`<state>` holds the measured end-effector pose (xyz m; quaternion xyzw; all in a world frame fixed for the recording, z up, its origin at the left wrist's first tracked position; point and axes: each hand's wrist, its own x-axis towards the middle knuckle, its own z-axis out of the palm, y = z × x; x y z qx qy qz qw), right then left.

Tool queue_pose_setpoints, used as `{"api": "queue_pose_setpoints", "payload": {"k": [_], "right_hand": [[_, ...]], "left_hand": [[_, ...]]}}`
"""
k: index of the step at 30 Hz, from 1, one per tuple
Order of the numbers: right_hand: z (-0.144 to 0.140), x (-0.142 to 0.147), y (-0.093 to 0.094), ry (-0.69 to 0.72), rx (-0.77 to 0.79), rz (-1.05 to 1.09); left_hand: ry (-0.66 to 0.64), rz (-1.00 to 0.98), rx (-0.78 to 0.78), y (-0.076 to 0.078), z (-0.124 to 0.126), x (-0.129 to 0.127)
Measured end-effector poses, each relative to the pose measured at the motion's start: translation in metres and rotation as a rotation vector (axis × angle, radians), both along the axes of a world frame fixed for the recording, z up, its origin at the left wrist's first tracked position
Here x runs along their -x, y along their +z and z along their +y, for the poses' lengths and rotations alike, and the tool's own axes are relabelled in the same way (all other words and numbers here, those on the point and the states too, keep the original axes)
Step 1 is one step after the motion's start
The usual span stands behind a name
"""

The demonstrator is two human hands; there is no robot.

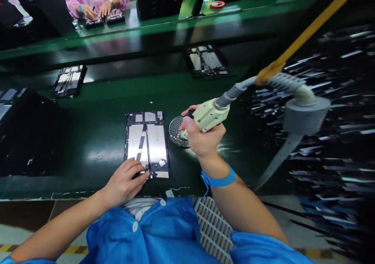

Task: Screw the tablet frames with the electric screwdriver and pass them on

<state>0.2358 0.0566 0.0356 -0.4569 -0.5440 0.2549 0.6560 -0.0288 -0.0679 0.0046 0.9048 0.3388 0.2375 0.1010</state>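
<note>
On the green conveyor belt (96, 139), just in front of the worker's blue smock (164, 232), a tablet back frame (148, 143) lies flat with its inner side up. Its long axis runs away from the worker toward the far edge of the belt, tilted very slightly; the end with the small rectangular components points away, and the end with the bright strip lies nearest the smock. The left hand (125, 182) rests on the near left corner of the frame, fingers flat and spread, pinning it rather than gripping it. The right hand (200, 139), with a blue wrist strap (219, 180) behind it, is wrapped closed around the body of a beige electric screwdriver (209, 115), whose grey cable (237, 90) rises to a suspended yellow arm (307, 29). The tool's tip hangs over a round perforated screw tray (175, 131), just to the right of the frame; whether the bit touches the tray cannot be told. As a judgement, the step goes best if the bit is kept upright over the tray, and the left hand keeps the frame from sliding on the smooth belt. Beyond the frame, two more frames (69, 80) (206, 60) lie farther along, and across the belt another person's hands (96, 10) work at a pink-sleeved station.
</note>
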Motion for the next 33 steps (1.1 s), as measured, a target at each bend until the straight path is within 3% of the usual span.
{"api": "queue_pose_setpoints", "payload": {"k": [6,15,21,27,33], "right_hand": [[-0.001,0.001,0.000,-0.010,0.019,0.004],[0.001,0.008,0.002,0.017,0.016,0.054],[-0.001,0.014,0.000,0.095,-0.020,0.120],[0.001,0.017,-0.003,0.094,-0.018,0.127],[0.001,0.016,-0.005,0.085,-0.004,0.117]], "left_hand": [[0.103,0.017,-0.009,-0.001,0.001,-0.004],[0.166,-0.022,-0.065,-0.015,0.070,-0.009],[0.164,-0.085,-0.056,-0.019,0.069,-0.009],[0.219,0.001,-0.021,-0.011,0.065,-0.010],[0.219,-0.009,0.020,-0.013,0.064,-0.009]]}}
